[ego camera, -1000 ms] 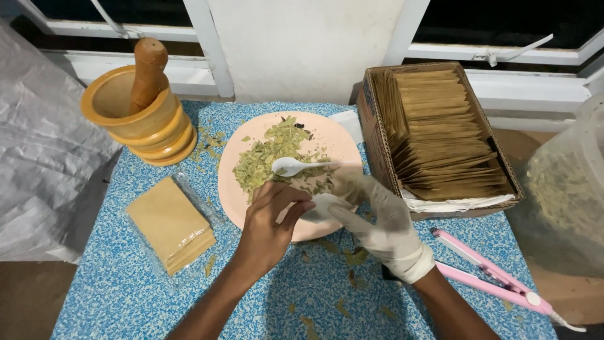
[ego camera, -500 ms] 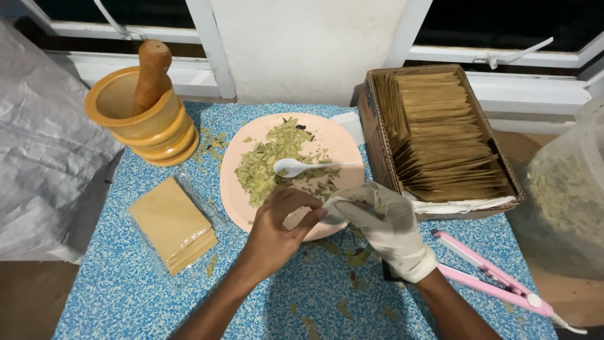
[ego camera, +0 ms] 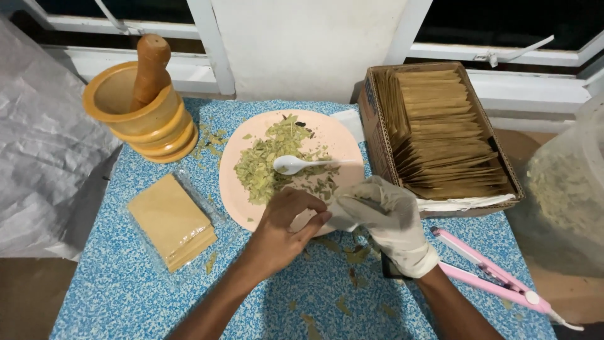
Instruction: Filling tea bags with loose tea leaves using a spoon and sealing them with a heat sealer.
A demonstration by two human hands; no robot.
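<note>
My left hand, bare, is curled with its fingertips pinching one edge of a small white sachet, and my right hand, in a white glove, grips the other side of the same sachet, fingers folded around it. The sachet sits between the two hands, just over the near rim of the pink plate; how much of it is open I cannot tell, since my fingers cover most of it.

On the plate lies a heap of crushed green dried leaves, and a white plastic spoon rests on the heap with its handle pointing right. Loose leaf bits are scattered on the blue speckled tabletop below my hands.

To the left of the plate a stack of tan paper squares lies in a clear wrapper. Beyond it, at the far left corner, stands a yellow mortar with a wooden pestle leaning inside. Right of the plate a cardboard box is packed with upright brown packets. Near my right forearm a pink clamp-like sealer lies on the tabletop, well apart from the plate
</note>
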